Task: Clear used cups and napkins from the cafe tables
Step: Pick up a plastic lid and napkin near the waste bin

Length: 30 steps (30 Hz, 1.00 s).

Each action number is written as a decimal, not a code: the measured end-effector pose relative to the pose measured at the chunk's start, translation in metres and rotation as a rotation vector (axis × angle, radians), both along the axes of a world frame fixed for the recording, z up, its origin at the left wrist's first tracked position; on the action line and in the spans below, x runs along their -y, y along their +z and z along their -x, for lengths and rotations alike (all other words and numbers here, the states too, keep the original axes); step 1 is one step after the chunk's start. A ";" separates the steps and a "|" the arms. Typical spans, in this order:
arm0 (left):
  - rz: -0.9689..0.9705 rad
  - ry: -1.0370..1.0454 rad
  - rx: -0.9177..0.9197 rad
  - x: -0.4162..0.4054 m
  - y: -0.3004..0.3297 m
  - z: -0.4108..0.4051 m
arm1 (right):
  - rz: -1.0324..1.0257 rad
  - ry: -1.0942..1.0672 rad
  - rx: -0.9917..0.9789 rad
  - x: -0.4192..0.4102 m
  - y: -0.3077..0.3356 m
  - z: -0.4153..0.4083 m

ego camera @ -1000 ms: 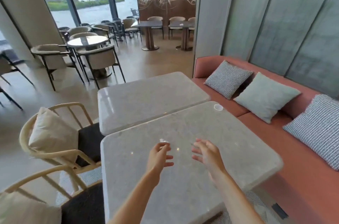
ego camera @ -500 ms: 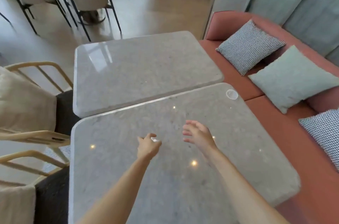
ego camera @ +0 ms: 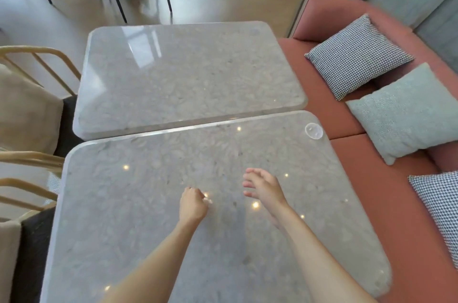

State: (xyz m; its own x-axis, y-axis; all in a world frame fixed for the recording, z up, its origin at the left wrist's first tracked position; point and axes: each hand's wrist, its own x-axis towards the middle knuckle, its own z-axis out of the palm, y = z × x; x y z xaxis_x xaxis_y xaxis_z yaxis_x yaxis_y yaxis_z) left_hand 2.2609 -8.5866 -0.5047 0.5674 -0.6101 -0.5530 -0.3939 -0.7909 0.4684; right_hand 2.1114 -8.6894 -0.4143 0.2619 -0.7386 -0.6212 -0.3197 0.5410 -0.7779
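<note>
Far left, wooden chairs [ego camera: 29, 161] with beige cushions sit against the table edge. Near table [ego camera: 138, 240], grey stone top. Left hand [ego camera: 192, 206] curled just above it, grip closed on a small white scrap [ego camera: 209, 200] that peeks out at the fingertips; likely a bit of napkin, too small to be sure. Right hand [ego camera: 264, 187] hovers beside it, fingers loose and spread, grip released, holding nothing. Further right, near the far corner by the bench [ego camera: 371, 178], a small clear round piece [ego camera: 314, 130] lies flat on the table; looks like a cup lid. Judgement: scrap pickup in hand, lid next. To do it well, keep the pinch firm so the scrap does not flutter off, reach the free right hand to the lid, and lift it by the rim rather than sliding it over the edge.
</note>
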 end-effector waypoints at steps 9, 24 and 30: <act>0.473 0.638 -0.554 0.139 0.046 0.089 | 0.280 0.071 -0.246 0.153 -0.011 0.059; 0.420 0.740 -0.557 0.221 0.031 0.154 | 0.433 0.671 -0.671 0.266 -0.094 0.125; 0.371 0.766 -0.560 0.240 0.029 0.176 | 0.552 0.786 -0.652 0.251 -0.097 0.131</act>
State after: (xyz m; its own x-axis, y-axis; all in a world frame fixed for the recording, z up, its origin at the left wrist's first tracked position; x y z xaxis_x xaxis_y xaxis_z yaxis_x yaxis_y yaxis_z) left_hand 2.0848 -8.8262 -0.4754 0.5951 -0.3788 -0.7088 0.5084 -0.5056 0.6971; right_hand 1.9803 -8.9405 -0.5111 0.5174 -0.7269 -0.4515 -0.8438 -0.3457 -0.4105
